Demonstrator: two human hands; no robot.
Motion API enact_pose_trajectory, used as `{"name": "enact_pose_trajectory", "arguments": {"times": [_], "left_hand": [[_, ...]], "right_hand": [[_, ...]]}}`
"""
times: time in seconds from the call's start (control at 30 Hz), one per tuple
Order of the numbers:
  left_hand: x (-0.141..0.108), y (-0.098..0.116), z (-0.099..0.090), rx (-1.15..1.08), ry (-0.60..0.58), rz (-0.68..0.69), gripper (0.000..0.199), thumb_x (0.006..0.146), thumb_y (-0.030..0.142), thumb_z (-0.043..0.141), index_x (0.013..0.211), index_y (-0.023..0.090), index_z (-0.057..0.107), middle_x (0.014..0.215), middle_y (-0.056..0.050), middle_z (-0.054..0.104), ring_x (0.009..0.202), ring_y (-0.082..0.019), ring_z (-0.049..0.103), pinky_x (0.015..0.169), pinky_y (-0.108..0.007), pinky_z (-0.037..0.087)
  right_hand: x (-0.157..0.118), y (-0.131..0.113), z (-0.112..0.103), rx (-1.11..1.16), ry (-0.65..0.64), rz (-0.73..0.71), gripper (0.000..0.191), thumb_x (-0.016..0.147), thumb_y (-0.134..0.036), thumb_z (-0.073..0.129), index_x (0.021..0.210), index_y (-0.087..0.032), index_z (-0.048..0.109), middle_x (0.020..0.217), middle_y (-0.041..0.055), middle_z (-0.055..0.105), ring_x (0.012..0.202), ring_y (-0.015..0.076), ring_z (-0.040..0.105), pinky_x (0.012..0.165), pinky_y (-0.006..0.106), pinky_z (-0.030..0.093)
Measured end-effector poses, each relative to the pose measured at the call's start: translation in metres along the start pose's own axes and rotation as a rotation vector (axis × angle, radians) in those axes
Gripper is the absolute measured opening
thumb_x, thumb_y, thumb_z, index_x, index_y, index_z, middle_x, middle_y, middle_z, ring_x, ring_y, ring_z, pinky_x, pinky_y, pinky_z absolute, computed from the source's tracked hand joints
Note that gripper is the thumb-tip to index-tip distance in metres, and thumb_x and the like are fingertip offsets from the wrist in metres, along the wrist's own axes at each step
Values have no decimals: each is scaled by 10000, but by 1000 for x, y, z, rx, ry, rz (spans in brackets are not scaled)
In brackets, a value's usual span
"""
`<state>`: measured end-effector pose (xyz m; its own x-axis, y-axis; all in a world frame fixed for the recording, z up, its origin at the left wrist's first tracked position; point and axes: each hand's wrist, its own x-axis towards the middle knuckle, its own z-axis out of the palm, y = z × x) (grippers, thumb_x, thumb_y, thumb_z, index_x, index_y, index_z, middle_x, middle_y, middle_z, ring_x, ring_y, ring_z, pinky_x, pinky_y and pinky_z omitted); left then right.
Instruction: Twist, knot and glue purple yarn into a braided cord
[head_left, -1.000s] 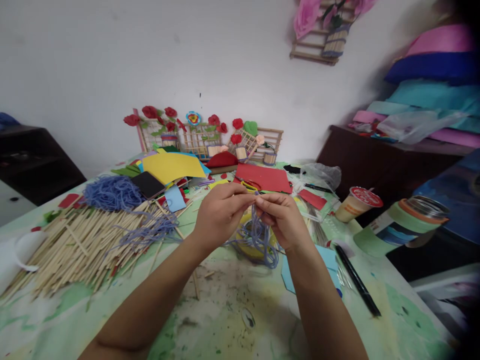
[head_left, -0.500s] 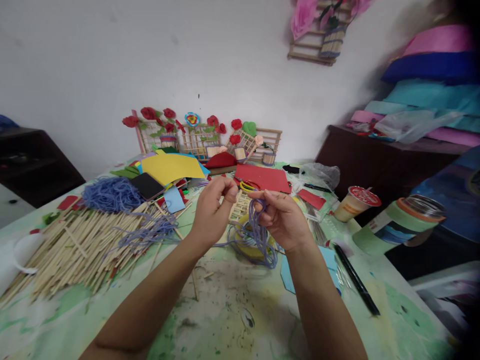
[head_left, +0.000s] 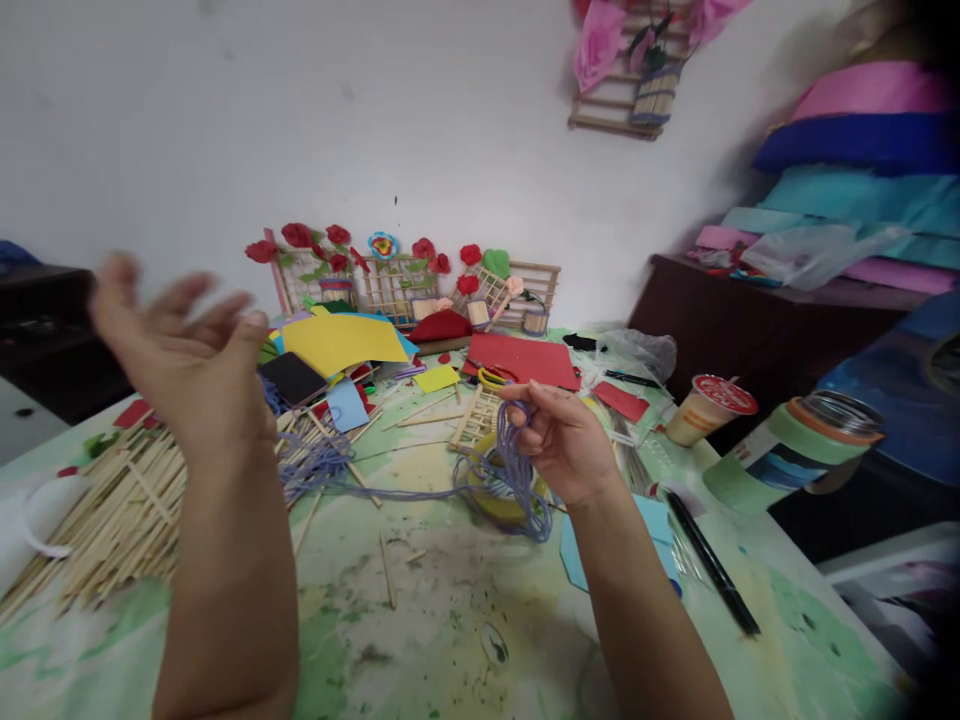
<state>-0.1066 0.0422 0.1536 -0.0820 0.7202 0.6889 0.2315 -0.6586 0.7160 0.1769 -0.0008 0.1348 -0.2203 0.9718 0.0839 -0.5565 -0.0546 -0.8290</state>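
- While the person's bare left hand [head_left: 199, 375] is raised and blurred, fingers spread and grip unclosed, the bare right hand [head_left: 566, 440] pinches a looped bundle of blue-violet yarn [head_left: 513, 440] in its grip.
- From where I stand, that bundle droops over a round yellow object [head_left: 495, 507] on the green-and-white patterned table [head_left: 442, 640].
- Blue-violet strands [head_left: 409, 494] run leftward across it toward a tangle of similar yarn [head_left: 319, 465] lying on thin, pale wooden sticks [head_left: 124, 520].
- Just behind the bundle lies a small pale wooden lattice [head_left: 472, 420]; beyond it, yellow-handled scissors [head_left: 495, 377] sit at the edge of a flat red sheet [head_left: 532, 357].
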Motion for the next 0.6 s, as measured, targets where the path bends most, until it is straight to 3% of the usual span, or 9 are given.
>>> {"name": "enact_pose_trajectory", "arguments": {"times": [0.03,0.07,0.1,0.17,0.23,0.3,0.43,0.6], "left_hand": [[-2,4,9,-95,208,48,155,879,385,573,979,289,642,748,47,640,829,-115,637,641,-305,435],[-4,9,21,-185,298,47,180,801,297,682,979,278,661,723,68,644,756,-89,626,675,-278,458],[-8,14,36,-234,235,-20,159,773,269,707,929,248,687,718,62,663,696,-78,617,671,-261,475],[-17,24,65,-182,-46,-116,160,762,294,714,901,216,719,781,15,709,721,-113,642,699,-273,510],[-27,31,88,-72,-248,-87,145,768,292,707,877,203,741,856,-25,732,813,-152,659,757,-287,519],[-35,35,103,-37,-344,-45,144,806,285,665,890,205,751,902,-41,738,850,-168,665,769,-289,520],[-42,35,110,-17,-338,-22,146,816,278,651,898,211,752,886,-43,740,804,-165,670,692,-267,520],[-43,40,108,73,-242,128,81,784,255,683,778,191,732,758,-27,719,702,-140,635,651,-256,488]], "right_hand": [[0,1,1,-3,-2,0,235,721,-326,656,788,-117,741,594,3,539,421,19,368,359,143,226],[-1,1,2,-7,-5,-1,238,714,-329,660,782,-117,742,589,4,540,423,21,368,358,144,223],[-1,1,3,-13,-9,-2,238,705,-331,665,773,-117,743,583,5,541,423,22,367,357,146,220],[-1,2,5,-28,-18,-3,230,689,-327,676,755,-117,742,573,3,539,421,26,365,356,151,217],[-1,3,6,-37,-23,-3,225,684,-323,681,749,-117,741,569,2,540,417,27,360,357,157,219],[0,4,7,-37,-24,-2,221,691,-319,680,750,-115,738,568,1,541,409,24,352,360,161,213],[1,5,6,-30,-31,-5,214,701,-316,684,738,-111,732,556,4,545,404,23,340,361,165,186],[2,7,6,-56,-25,-9,219,706,-332,689,722,-117,727,547,-1,543,400,27,356,367,170,194]]}}
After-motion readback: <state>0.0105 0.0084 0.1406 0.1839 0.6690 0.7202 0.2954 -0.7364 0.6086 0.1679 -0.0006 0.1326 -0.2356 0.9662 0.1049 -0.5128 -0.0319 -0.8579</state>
